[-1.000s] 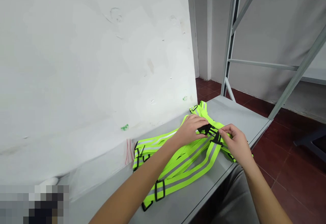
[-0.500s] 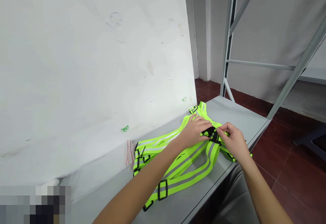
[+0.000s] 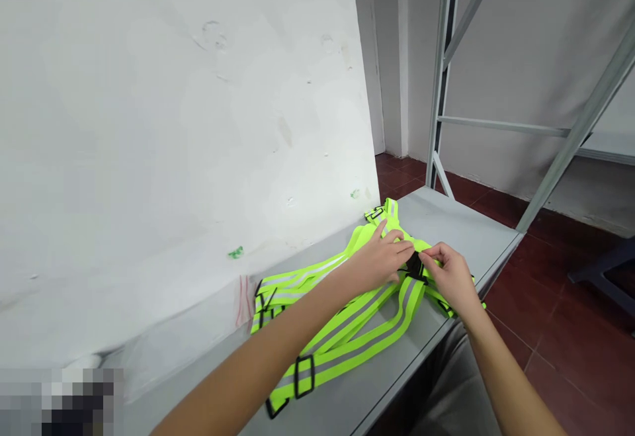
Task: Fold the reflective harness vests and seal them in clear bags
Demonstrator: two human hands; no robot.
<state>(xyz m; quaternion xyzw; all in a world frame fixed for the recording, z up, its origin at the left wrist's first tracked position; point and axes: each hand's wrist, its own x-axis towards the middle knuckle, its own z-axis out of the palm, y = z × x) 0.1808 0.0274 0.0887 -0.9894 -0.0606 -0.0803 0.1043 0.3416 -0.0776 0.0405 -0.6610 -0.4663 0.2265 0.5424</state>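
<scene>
Bright, even light; bowed edges; pixelated corner

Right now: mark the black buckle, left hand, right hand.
black buckle (image 3: 414,264), head view, part showing between the fingertips
left hand (image 3: 380,261), head view, back of hand
right hand (image 3: 449,278), head view, back of hand

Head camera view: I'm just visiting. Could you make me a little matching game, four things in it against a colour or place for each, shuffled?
Things:
1. black buckle
2. straps
3. floor
4. shelf frame

Descriptions:
A. dark red tiles
B. neon yellow-green with grey stripes, lying on the table
C. pale grey metal, standing beyond the table
D. pinched between the left hand and the right hand

Pairs: 1-D, 2-B, 3-A, 4-C.
</scene>
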